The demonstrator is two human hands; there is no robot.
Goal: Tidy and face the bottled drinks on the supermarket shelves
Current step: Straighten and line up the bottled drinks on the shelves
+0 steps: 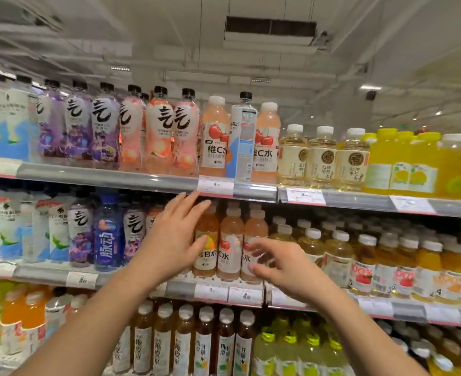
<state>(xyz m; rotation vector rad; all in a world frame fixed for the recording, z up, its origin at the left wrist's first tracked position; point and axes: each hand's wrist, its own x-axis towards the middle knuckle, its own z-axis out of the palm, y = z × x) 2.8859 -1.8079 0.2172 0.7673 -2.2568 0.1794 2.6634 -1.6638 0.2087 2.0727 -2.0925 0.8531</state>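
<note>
This is a shop aisle with long grey shelves (pixel 131 178) full of bottled drinks, under a white ceiling with a dark air vent (pixel 270 26). On the middle shelf stand three bottles side by side: an orange bottle (pixel 207 241), then a pink bottle (pixel 231 244), then another pink bottle (pixel 254 234). The left hand (pixel 175 234) is up by the orange bottle, its fingers straight and spread wide, and it holds nothing. Its thumb sits in front of the orange bottle's label, but I cannot tell if it touches. The right hand (pixel 278 263) reaches in at the pink bottle on the right. Its fingers are bent a little and spread, close to the label, but not wrapped round it. On the top shelf a tall clear bottle with a black cap (pixel 243 137) stands between two pink bottles, with its back label facing out. Small white price tags (pixel 215 184) sit on the shelf edges.
</note>
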